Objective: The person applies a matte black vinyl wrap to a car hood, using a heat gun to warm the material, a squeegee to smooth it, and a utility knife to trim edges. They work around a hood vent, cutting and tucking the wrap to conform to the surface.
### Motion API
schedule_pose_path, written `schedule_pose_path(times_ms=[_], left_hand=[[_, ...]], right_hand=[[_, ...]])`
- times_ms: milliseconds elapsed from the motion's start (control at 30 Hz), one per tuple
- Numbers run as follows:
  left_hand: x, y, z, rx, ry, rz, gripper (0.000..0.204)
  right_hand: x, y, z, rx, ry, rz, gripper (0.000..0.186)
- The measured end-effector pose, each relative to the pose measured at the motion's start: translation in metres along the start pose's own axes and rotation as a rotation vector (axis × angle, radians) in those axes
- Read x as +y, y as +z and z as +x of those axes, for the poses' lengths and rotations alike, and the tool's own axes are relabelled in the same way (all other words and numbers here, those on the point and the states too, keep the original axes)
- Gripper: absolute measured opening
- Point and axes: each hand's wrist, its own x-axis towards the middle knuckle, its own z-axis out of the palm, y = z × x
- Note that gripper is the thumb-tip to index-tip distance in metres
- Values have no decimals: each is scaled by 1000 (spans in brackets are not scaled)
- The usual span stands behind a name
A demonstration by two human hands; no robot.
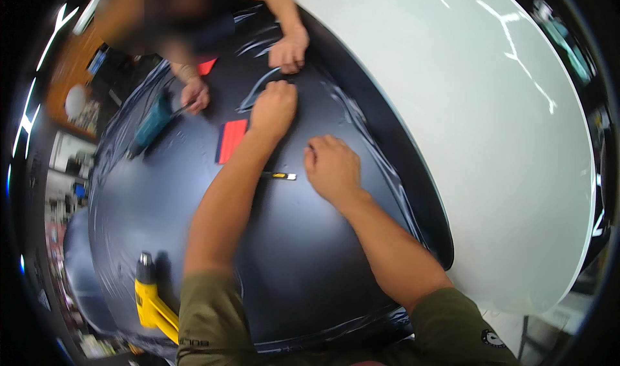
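Observation:
Dark matte film (303,256) covers a broad curved panel in front of me. My left hand (274,109) is closed low over the film, knuckles up; whatever its fingers grip is hidden beneath them. Right beside it, a thin bluish curved strip (257,89) runs toward a co-worker's hand (289,51). My right hand (334,169) rests farther right and nearer to me, fingers curled under, so their tips do not show. Between my forearms lies a small black and yellow cutter knife (281,176). A red squeegee (232,141) with a dark edge sits left of my left wrist.
A yellow heat gun (150,298) lies at the near left, and a teal heat gun (152,124) farther off. The co-worker's other hand (195,96) is near that one, below a red piece (206,67). To the right stands a large glossy white panel (504,146).

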Motion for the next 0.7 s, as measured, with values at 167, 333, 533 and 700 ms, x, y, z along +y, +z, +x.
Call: schedule_pose_path(times_ms=[167, 333, 533, 700], left_hand=[[6, -2, 6, -18, 30, 37, 8], [5, -3, 5, -51, -5, -62, 8], [-11, 6, -21, 153, -312, -381, 16], [-11, 4, -25, 188, -342, -668, 20]], right_hand=[[1, -1, -4, 40, -34, 57, 15], [1, -5, -5, 23, -26, 54, 15], [3, -2, -7, 49, -22, 118, 15], [3, -7, -7, 22, 2, 109, 13]])
